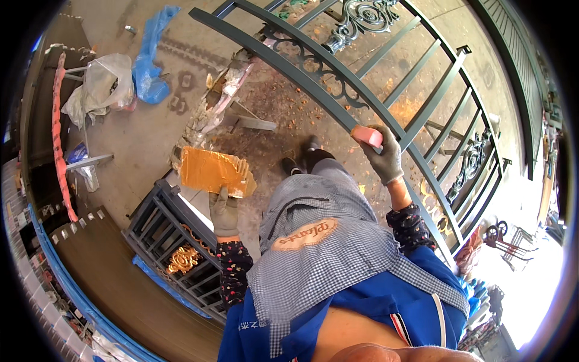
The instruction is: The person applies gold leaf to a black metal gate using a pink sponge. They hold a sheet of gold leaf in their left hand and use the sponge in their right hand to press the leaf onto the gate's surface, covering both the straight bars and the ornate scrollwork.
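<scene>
My left hand, in a grey work glove, grips the near edge of a flat board smeared with gold paint. The paint coats most of its face, and the right edge looks ragged. In my right hand, also gloved, is a pinkish sponge block. It sits at the near rail of a dark grey metal railing; whether it presses on the rail I cannot tell. Cast scroll ornaments fill parts of the railing, and those at its upper end look dark with a silvery sheen.
A second dark railing panel with a gold ornament stands at my left. Beyond it are a support wrapped in red, a clear plastic bag and blue plastic sheeting. A paint-crusted support beam crosses the gold-spotted floor.
</scene>
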Demonstrator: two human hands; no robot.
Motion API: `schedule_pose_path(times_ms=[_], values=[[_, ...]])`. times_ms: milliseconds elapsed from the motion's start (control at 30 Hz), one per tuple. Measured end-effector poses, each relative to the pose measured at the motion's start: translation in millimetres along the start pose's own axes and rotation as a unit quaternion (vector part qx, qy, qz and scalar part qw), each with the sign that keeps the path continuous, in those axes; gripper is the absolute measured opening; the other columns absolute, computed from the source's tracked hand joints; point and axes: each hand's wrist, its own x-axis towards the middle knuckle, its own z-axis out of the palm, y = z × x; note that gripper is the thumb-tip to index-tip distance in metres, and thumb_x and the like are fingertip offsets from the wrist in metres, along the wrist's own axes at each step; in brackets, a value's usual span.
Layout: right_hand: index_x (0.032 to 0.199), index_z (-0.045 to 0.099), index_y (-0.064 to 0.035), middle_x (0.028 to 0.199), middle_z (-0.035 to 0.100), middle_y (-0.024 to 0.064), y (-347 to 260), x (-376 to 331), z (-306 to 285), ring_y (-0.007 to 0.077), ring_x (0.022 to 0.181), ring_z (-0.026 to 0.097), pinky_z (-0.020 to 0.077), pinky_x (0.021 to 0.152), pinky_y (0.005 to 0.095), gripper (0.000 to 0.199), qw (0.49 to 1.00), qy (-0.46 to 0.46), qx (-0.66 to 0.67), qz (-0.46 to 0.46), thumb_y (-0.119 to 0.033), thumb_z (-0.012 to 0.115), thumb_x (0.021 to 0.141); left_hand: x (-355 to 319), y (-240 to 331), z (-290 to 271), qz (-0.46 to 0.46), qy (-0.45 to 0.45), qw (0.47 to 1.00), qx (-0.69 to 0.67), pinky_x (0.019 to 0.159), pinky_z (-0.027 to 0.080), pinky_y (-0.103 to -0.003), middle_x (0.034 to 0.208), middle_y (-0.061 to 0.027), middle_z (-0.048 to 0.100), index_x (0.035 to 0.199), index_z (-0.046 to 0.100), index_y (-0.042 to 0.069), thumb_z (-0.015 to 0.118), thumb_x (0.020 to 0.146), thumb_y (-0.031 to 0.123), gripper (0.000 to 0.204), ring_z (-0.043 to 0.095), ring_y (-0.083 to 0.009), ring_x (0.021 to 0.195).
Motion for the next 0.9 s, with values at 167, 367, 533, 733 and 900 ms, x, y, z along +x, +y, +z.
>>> schedule_pose_path(times_ms=[167, 367, 533, 733, 900], values=[[0.112, 0.061, -0.0051, 0.102, 0.067, 0.0136, -16, 67, 41, 0.0294, 0.094, 0.067, 0.0523, 0.081, 0.0354, 0.039, 0.999, -0.025, 0.025, -0.002, -0.011, 0.079, 0.077, 17, 27, 4, 0.016, 0.041, 0.999, 0.013, 0.107, 0.045, -0.043, 0.138, -0.0078, 0.056, 0.142, 0.049, 0.007, 0.065, 0.095, 0.016, 0.05, 0.055, -0.0251, 0.125], [0.112, 0.06, -0.0037, 0.101, 0.067, 0.0125, -43, 137, 85, 0.0284, 0.09, 0.066, 0.0525, 0.078, 0.0345, 0.04, 0.997, -0.057, 0.024, -0.056, -0.01, 0.078, 0.077, 42, 50, -3, 0.04, 0.056, 0.997, -0.021, 0.108, 0.045, -0.042, 0.138, -0.0092, 0.056, 0.141, 0.049, 0.005, 0.064, 0.096, 0.014, 0.048, 0.055, -0.0257, 0.125], [0.112, 0.06, -0.0036, 0.103, 0.067, 0.0133, -55, 152, 99, 0.0293, 0.093, 0.067, 0.0525, 0.079, 0.0347, 0.04, 0.998, -0.032, -0.011, -0.059, -0.01, 0.078, 0.077, 86, 69, -21, -0.005, 0.047, 0.999, -0.02, 0.109, 0.044, -0.042, 0.14, -0.0085, 0.055, 0.14, 0.05, 0.005, 0.062, 0.097, 0.013, 0.045, 0.053, -0.0243, 0.127], [0.112, 0.061, -0.0029, 0.102, 0.068, 0.0127, -81, 139, 123, 0.0258, 0.094, 0.068, 0.0518, 0.083, 0.0338, 0.039, 0.999, 0.003, -0.022, 0.04, -0.01, 0.078, 0.078, 152, 105, -51, -0.046, -0.01, 0.999, 0.019, 0.109, 0.044, -0.042, 0.138, -0.0082, 0.056, 0.139, 0.051, 0.006, 0.061, 0.098, 0.013, 0.043, 0.054, -0.0232, 0.126], [0.11, 0.061, -0.0038, 0.098, 0.067, 0.0137, -101, 122, 142, 0.0292, 0.091, 0.068, 0.0523, 0.08, 0.0353, 0.038, 0.996, 0.016, -0.06, 0.056, -0.011, 0.078, 0.077, 182, 128, -66, -0.061, 0.003, 0.998, 0.013, 0.106, 0.047, -0.041, 0.137, -0.0065, 0.055, 0.139, 0.051, 0.006, 0.067, 0.095, 0.016, 0.048, 0.056, -0.0233, 0.123]])
